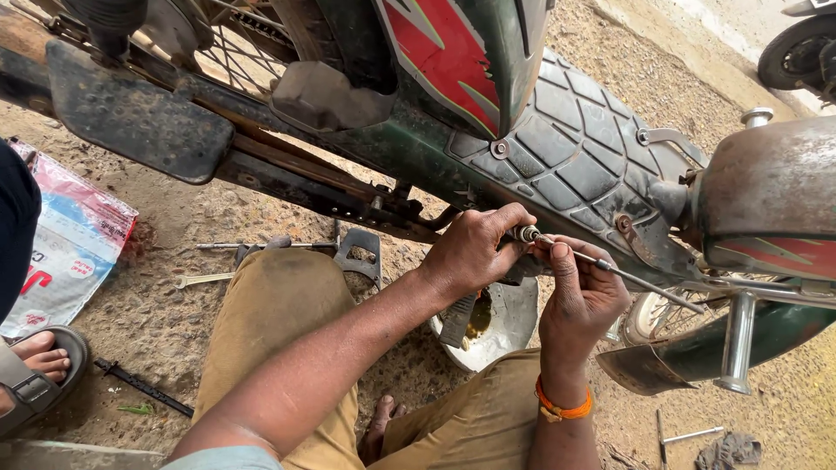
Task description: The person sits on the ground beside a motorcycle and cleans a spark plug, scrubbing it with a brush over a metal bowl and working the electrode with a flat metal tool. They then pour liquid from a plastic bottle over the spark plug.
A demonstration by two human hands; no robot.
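Beside the green motorcycle (488, 148), the left hand (475, 252) pinches the cable's metal end fitting (526, 233) while the right hand (582, 300) pinches the thin cable (644, 283) just behind it.

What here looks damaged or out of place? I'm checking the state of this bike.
The fuel tank is rusty and dull. Tools lie loose in the dirt: a spanner by the person's knee, a rod at lower right. Both hands pinch a thin cable.

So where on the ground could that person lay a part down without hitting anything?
Bare dirt lies between the printed bag and the wrench, and at lower right around the small rod. It is crowded under the left hand and right hand, where the metal bowl sits.
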